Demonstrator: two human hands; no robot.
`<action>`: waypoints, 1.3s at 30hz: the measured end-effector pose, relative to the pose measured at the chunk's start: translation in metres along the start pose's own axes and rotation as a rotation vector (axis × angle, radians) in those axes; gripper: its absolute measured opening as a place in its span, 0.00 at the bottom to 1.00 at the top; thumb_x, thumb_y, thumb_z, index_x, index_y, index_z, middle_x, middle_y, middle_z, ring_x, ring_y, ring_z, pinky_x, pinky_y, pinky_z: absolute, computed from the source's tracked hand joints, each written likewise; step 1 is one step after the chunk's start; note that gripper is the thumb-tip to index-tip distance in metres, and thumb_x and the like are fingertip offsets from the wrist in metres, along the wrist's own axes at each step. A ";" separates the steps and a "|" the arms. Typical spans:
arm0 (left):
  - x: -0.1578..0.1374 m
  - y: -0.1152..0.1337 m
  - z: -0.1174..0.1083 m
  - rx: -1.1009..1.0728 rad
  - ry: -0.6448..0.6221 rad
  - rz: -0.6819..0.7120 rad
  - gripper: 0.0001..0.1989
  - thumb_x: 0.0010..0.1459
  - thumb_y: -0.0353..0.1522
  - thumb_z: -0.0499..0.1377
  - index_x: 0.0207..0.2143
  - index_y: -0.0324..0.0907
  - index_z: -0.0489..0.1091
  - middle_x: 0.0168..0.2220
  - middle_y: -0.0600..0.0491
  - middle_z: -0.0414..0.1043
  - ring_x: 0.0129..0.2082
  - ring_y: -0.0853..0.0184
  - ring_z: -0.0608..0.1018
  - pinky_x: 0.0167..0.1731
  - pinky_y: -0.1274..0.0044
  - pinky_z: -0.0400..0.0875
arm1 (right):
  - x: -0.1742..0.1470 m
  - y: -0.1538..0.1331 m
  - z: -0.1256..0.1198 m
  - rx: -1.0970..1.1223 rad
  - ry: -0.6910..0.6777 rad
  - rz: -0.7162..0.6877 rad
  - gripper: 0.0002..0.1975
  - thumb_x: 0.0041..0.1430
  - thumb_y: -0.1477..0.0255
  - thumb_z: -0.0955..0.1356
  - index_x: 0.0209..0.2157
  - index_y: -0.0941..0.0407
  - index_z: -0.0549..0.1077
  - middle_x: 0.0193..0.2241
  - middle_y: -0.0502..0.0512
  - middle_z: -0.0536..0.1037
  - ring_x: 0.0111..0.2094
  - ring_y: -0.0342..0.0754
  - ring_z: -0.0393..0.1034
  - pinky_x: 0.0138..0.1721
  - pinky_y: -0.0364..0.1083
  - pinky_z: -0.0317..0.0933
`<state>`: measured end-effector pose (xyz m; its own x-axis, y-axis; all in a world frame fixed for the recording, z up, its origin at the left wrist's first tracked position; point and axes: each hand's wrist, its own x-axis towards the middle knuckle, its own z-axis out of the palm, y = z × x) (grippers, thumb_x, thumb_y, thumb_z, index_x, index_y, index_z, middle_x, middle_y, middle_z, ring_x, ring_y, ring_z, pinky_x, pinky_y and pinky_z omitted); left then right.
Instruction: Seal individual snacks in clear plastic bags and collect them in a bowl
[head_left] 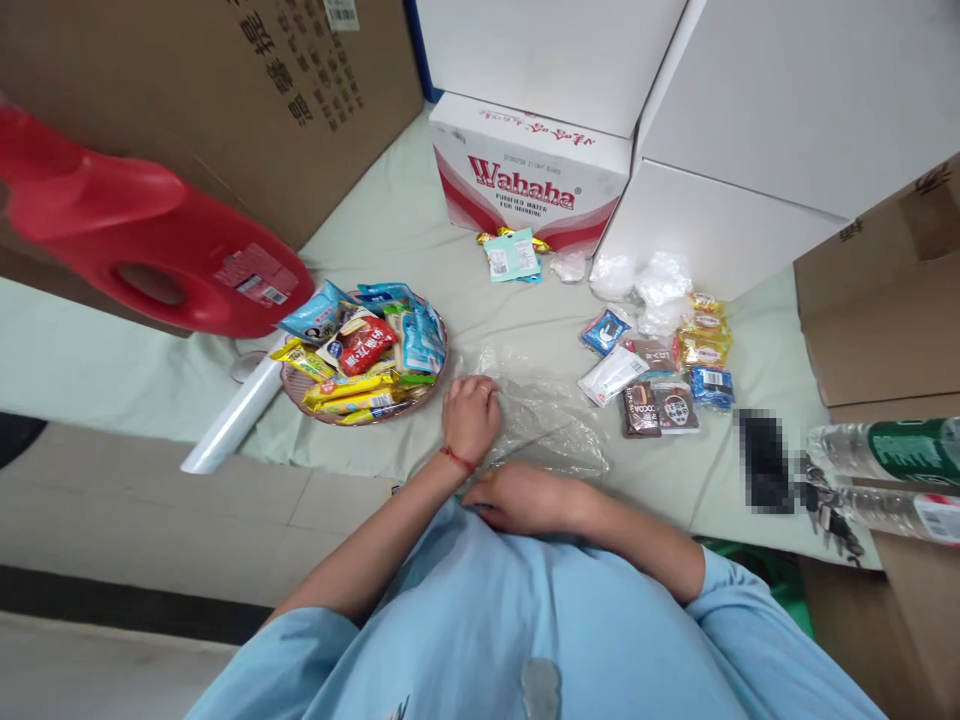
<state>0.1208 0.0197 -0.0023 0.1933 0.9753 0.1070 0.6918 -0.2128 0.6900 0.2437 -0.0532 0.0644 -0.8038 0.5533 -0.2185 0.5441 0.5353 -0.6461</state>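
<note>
A clear, crumpled plastic bag (551, 425) lies spread over the pale green cloth before me. My left hand (471, 415), with a red cord at its wrist, rests at the bag's left edge, fingers curled down onto the film. Close to my shirt at the table's front edge, my right hand (521, 497) is closed with its fingers bent inward; what they hold, if anything, is hidden. A round basket (442, 375) of wrapped snacks stands just left of my left hand. Several small snack packets (641, 408) lie to the right of the bag.
A red jug (187, 255) and a white roll (236, 415) are at the left. Behind stand a Wahaha carton (525, 190) and white boxes. Crumpled clear plastic (664, 290) lies near them. Bottles (911, 450), keys (832, 520) and a blurred dark object (765, 460) are at the right.
</note>
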 end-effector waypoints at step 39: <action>-0.035 -0.032 -0.024 0.395 -0.198 0.181 0.28 0.72 0.40 0.45 0.70 0.41 0.58 0.74 0.45 0.49 0.73 0.55 0.56 0.63 0.55 0.61 | 0.130 0.239 -0.194 0.001 0.739 1.032 0.35 0.50 0.60 0.77 0.57 0.59 0.70 0.56 0.68 0.73 0.56 0.61 0.69 0.58 0.57 0.62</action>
<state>0.0755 -0.0058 -0.0110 0.4374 0.8985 0.0357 0.8389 -0.4220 0.3438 0.3154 0.2701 0.0235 0.3174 0.9346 -0.1602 0.8348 -0.3556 -0.4203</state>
